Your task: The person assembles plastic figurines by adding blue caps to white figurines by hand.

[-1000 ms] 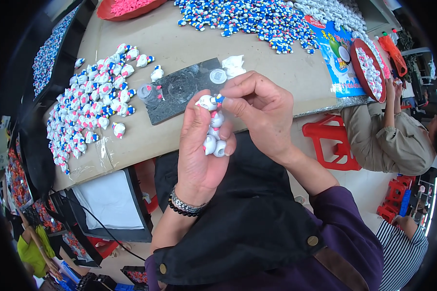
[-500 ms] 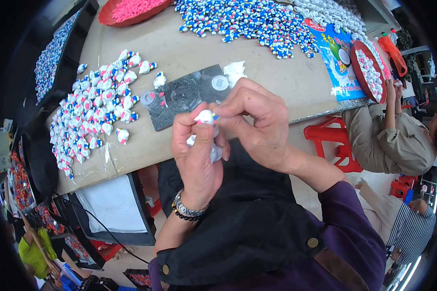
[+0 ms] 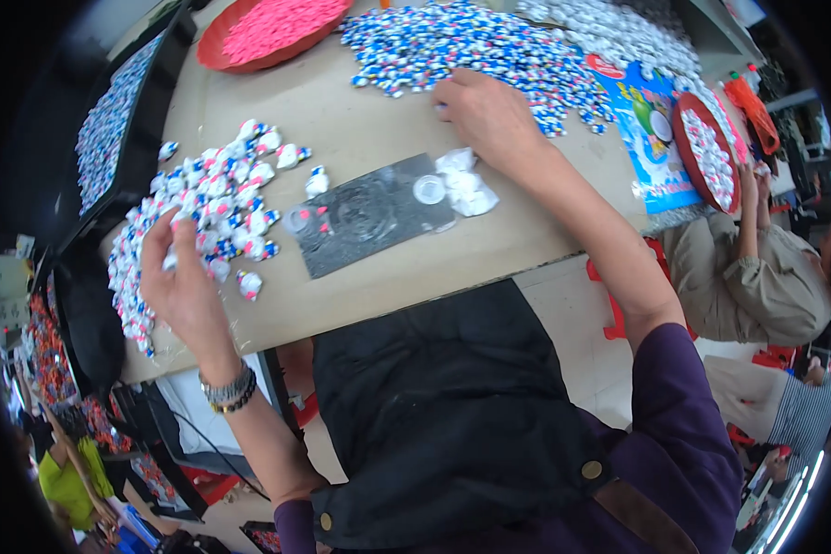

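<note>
My left hand (image 3: 183, 277) reaches over a heap of small white figures (image 3: 214, 189) with pink and blue parts. Its thumb and forefinger are apart, their tips at the heap. At the near edge of a wide spread of tiny blue-and-white pieces (image 3: 489, 46), my right hand (image 3: 489, 115) has its fingers curled together. What those fingers hold is mostly hidden. Between the hands lies a dark grey slab (image 3: 355, 247) carrying several pink bits, a small clear dish (image 3: 297, 220) and a round clear lid (image 3: 428, 190). One white figure (image 3: 318, 181) stands beyond the slab.
White crumpled tissue (image 3: 469, 189) lies against the slab. A red bowl of pink pieces (image 3: 249, 65) sits at the far left, near a black tray (image 3: 152, 102). On the right are a blue printed sheet (image 3: 660, 185), another red bowl (image 3: 685, 138) and a seated person (image 3: 757, 268).
My hands have parted from the white figure they held together over the slab's near edge. The left went to the heap on the left, the right to the blue-and-white pieces.
</note>
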Motion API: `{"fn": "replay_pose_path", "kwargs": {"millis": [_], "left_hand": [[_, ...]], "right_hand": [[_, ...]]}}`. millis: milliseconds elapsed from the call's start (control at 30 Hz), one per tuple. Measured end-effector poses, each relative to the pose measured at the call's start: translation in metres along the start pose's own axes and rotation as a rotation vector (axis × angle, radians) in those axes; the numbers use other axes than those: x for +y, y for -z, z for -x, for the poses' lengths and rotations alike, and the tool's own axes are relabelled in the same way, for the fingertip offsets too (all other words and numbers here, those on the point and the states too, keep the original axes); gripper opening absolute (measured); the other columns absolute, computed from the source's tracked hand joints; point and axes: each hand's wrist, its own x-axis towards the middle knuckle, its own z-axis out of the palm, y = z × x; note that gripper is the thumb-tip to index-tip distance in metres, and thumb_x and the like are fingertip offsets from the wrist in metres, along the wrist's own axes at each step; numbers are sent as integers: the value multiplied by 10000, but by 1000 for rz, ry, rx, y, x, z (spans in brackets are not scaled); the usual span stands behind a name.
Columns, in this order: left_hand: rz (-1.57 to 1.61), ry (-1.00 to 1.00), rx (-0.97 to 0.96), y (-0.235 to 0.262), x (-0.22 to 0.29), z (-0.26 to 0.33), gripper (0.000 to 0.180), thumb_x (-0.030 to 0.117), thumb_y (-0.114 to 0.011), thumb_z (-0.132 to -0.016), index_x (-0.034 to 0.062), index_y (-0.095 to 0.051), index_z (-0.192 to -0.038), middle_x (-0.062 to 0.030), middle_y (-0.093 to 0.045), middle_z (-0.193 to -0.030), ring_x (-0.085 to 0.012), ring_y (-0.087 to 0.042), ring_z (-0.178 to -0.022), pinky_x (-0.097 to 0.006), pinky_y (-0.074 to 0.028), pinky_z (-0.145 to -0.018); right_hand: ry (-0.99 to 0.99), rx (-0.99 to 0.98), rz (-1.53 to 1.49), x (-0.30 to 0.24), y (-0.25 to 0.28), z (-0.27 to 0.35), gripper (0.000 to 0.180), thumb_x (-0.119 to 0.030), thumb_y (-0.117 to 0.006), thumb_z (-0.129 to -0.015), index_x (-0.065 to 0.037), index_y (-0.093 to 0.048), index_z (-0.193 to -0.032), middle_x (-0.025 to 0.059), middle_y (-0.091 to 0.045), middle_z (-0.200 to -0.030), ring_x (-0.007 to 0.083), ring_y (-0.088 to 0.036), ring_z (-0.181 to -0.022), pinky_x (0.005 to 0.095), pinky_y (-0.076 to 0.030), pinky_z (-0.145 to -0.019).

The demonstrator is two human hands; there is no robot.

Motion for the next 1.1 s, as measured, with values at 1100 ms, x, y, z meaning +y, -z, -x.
{"fn": "replay_pose_path", "kwargs": {"millis": [1100], "left_hand": [[1222,1104,-882,-44,87,134,206,199,-687,-886,76,-550,-795,16,-488,-643,-57,-461,-510,-201,-349,-385]], "right_hand": [[124,100,-790,-97,80,86,218,68,-735,-632,-29,-691,-822,60,-648,-805,242,-599,-801,335,-478,-725]]}}
